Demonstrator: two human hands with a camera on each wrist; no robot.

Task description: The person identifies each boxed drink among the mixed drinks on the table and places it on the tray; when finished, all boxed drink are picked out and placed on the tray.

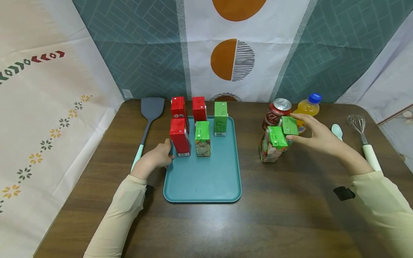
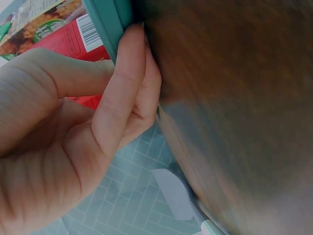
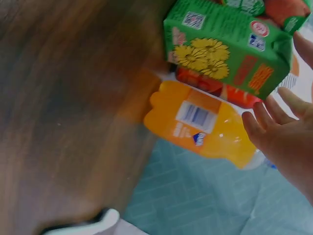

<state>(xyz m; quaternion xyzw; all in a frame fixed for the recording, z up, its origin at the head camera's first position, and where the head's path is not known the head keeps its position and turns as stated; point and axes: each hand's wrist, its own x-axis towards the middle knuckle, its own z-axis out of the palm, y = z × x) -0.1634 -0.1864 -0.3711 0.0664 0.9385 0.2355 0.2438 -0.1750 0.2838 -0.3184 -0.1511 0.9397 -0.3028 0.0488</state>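
Fingers and thumb of my left hand pinch the left rim of the teal tray. On the tray's back half stand red drink cartons and green drink cartons. To the right, my right hand is spread over the top of a green juice carton, which has yellow flowers on its side in the right wrist view. Thumb and fingertips lie at opposite edges of its top, with a gap showing beside the index finger. Another green-topped carton with a fruit print stands just in front.
Behind those cartons are a red soda can and an orange drink bottle with a blue cap. A whisk and a pale spoon lie at the right. Left of the tray lies a grey spatula. Cloth hangs behind the table.
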